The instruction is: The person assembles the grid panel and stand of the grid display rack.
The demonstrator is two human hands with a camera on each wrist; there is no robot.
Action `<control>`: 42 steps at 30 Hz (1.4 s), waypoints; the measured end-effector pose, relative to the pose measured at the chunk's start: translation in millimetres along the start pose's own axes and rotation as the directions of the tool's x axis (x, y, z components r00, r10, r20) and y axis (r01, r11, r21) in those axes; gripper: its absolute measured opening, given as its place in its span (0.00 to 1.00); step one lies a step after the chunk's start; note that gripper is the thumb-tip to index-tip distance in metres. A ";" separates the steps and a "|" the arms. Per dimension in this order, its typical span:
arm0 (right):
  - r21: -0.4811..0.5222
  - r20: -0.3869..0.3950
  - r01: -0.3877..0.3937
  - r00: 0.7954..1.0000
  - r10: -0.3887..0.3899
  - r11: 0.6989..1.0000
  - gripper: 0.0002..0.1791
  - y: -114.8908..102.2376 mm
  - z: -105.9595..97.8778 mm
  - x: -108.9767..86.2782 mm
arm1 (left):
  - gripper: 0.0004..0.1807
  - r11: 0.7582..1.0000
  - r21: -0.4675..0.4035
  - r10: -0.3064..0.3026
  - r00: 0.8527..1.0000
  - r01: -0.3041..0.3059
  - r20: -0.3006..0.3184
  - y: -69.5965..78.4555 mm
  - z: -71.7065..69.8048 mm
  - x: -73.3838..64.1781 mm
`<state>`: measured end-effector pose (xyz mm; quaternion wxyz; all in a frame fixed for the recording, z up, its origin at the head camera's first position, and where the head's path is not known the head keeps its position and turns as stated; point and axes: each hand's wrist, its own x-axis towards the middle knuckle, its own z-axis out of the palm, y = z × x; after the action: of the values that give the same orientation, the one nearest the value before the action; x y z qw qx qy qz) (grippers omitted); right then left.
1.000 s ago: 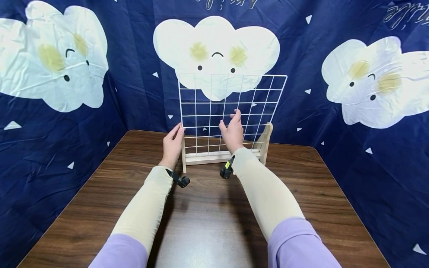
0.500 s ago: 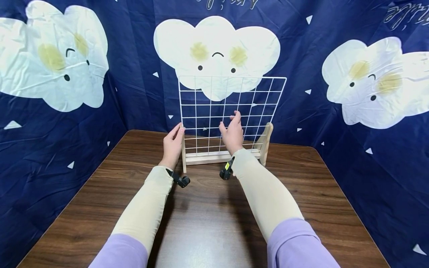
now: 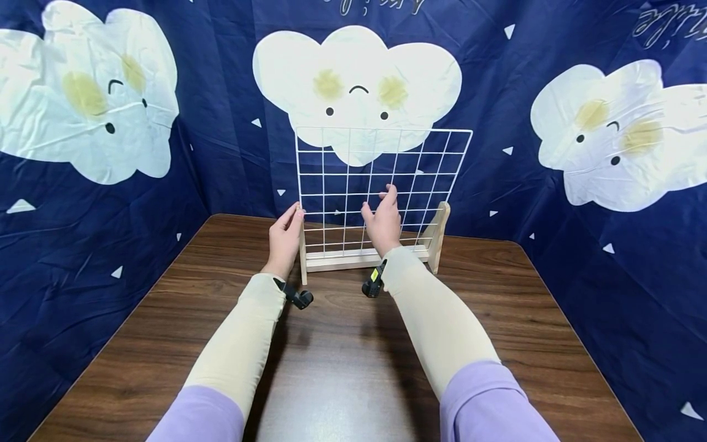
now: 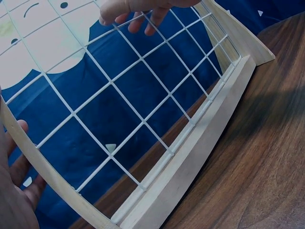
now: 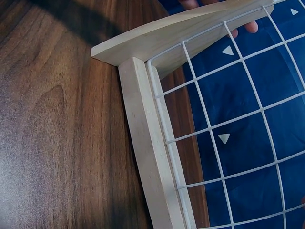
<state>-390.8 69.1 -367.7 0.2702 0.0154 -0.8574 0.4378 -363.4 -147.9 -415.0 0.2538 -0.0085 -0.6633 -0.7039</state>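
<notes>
A white wire grid panel (image 3: 347, 175) stands upright in a pale wooden stand (image 3: 337, 264), leaning slightly back. In the right wrist view, its lower edge lies along the stand's crossbar (image 5: 147, 138). My left hand (image 3: 283, 240) grips the top of the stand's left side piece (image 4: 52, 179), with fingertips reaching round both faces of the wood. Near the middle of the grid, my right hand (image 3: 385, 222) holds the wires; in the left wrist view its thumb is in front and several fingers show behind. The side piece hides part of the left hand.
The stand rests on a dark wood-grain table (image 3: 331, 344), near its back edge. A navy curtain (image 3: 232, 159) with white clouds and small triangles surrounds the table on three sides. The stand's right side piece (image 3: 439, 239) rises beyond my right forearm.
The grid panel has sunk slightly, its top edge now lower, and my right hand has come down a little with it. My left hand and the stand have stayed in place.
</notes>
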 end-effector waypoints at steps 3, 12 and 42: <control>-0.005 0.000 0.000 1.000 0.000 1.000 0.40 1.1 0.0 -0.4 | 0.25 1.000 0.002 -0.001 1.000 0.001 0.000 0.0 0.2 -0.3; -0.003 -0.006 0.019 1.000 -0.019 1.000 0.38 4.6 2.6 -1.1 | 0.23 1.000 -0.010 -0.001 1.000 0.001 -0.011 1.2 1.5 -1.6; -0.120 0.159 0.172 0.975 -0.152 0.978 0.45 21.5 -23.2 7.5 | 0.24 0.999 0.042 -0.002 1.000 0.001 0.007 0.1 -0.7 1.5</control>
<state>-392.5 101.4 -369.2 0.2405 0.1000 -0.8983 0.3537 -364.5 -149.1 -414.4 0.2510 -0.0051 -0.6789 -0.6900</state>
